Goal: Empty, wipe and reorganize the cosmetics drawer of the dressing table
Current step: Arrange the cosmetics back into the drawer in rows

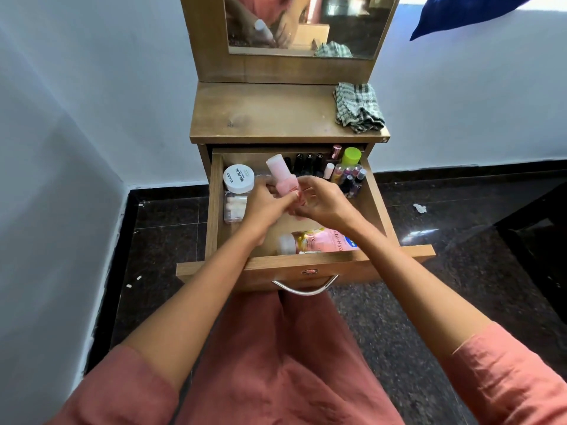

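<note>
Drawer (375, 207) of the dressing table (276, 118) stands pulled out, steel handle (305, 288) at 6 o'clock toward the person's lap. We log both hands meeting over mid-drawer. The left hand (265, 208) comes in from 7 o'clock and the right hand (320, 202) from 5 o'clock, fingers of each curled and pinching the lower end of a small pink bottle (283, 179). The bottle is tilted, its pale cap leaning toward 11 o'clock. Still inside the drawer: a white jar (238, 178) lettered NAIL POLISH at 10 o'clock, with a clear box (234, 207) just in front of it. A row of dark nail polish bottles (308, 163) stands at 12 o'clock. A green-capped bottle (351, 156) and a cluster of small vials (349, 176) sit at 1 to 2 o'clock. A large pink lotion bottle (322, 240) lies on its side at 6 o'clock against the front panel. On the tabletop at 2 o'clock we note a crumpled checked cloth (359, 107). The mirror (337, 19) above reflects the hands.
</note>
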`<action>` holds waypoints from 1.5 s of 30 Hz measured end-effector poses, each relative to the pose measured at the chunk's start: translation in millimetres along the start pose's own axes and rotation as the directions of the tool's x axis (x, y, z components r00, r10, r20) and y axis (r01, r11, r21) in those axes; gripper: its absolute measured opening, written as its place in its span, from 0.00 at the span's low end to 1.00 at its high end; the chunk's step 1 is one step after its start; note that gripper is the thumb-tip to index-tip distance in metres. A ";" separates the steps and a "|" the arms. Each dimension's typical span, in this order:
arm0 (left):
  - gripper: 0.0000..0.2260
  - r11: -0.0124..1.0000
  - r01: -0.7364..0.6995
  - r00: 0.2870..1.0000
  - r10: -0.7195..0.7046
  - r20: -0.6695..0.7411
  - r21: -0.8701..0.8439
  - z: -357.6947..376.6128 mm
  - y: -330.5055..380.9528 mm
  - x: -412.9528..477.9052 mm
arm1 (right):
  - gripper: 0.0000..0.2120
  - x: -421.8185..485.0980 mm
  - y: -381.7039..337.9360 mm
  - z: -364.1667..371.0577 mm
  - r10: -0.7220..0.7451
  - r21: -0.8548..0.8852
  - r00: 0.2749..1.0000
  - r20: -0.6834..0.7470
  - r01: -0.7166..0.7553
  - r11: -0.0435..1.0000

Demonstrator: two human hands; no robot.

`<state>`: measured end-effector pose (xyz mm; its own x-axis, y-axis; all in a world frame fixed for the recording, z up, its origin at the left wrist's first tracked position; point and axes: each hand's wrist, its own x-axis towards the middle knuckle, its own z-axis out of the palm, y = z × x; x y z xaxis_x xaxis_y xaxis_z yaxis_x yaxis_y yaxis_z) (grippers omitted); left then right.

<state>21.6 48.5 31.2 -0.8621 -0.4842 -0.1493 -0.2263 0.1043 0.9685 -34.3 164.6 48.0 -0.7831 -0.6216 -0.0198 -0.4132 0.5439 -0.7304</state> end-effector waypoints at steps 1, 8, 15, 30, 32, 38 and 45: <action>0.16 1.000 0.004 1.000 -0.004 0.009 -0.017 3.2 0.8 0.9 | 0.19 0.4 -0.4 2.6 -0.015 -0.026 0.999 -0.047 0.013 1.000; 0.15 0.998 0.009 0.999 -0.006 0.049 -0.067 4.5 -3.8 16.4 | 0.18 3.6 27.8 -20.5 0.009 -0.252 0.999 0.034 0.000 0.968; 0.10 0.981 -0.034 0.993 0.011 0.120 0.191 20.7 -6.3 17.8 | 0.22 17.5 52.5 -39.1 0.134 -0.481 0.950 0.282 0.019 0.876; 0.11 0.875 -0.033 0.974 -0.080 0.211 0.484 40.4 -15.8 14.9 | 0.19 28.1 66.7 -49.2 0.299 -0.623 0.888 0.349 -0.019 0.782; 0.10 0.868 -0.045 0.971 -0.079 0.227 0.494 43.1 -16.1 14.6 | 0.17 28.6 67.0 -48.0 0.311 -0.638 0.888 0.338 -0.027 0.769; 0.10 0.860 -0.067 0.967 -0.070 0.247 0.506 44.8 -13.8 13.5 | 0.14 30.1 65.2 -47.3 0.336 -0.688 0.884 0.324 -0.023 0.726; 0.13 0.675 0.033 0.983 -0.154 0.096 0.737 23.4 -6.8 7.5 | 0.13 25.7 67.3 -49.7 0.259 -0.615 0.935 0.243 -0.057 0.786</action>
<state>6.0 64.5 18.8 -0.8568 -0.4085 -0.3148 -0.5155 0.6949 0.5013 -105.4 213.2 32.3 -0.7258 -0.5775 -0.3738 -0.5659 0.8102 -0.1528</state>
